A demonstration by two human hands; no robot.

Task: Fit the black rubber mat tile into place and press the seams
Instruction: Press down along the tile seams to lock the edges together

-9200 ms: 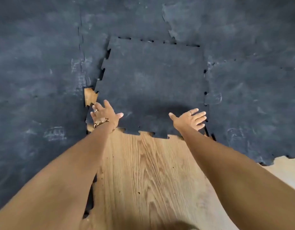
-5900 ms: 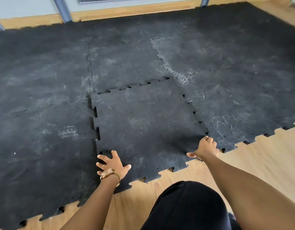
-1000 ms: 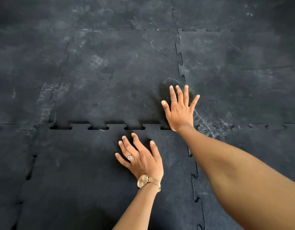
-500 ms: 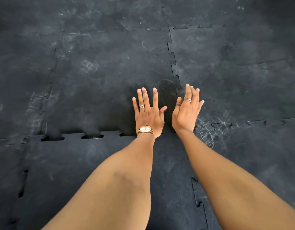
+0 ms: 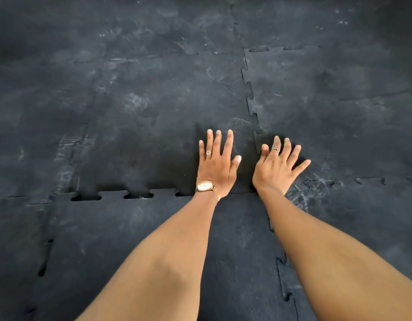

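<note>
Both hands lay flat and open on the black rubber floor, fingers spread, gripping nothing. The left hand [image 5: 217, 165], with a ring on one finger and a gold watch [image 5: 205, 186] at the wrist, rested palm down on the far mat [image 5: 154, 117], its heel right at the toothed seam [image 5: 121, 195] along that mat's near edge. The right hand [image 5: 275, 169], also ringed, lay just beside it, near the corner where four mats met, its fingers angled toward the right. The mat tile [image 5: 135, 251] being fitted lay under both forearms, on the near side of the seam. To the left of the left wrist the seam's teeth showed dark open gaps, so the tile was not fully seated there. The right seam [image 5: 282, 274] of the tile ran along beside the right forearm, with small gaps showing
</note>
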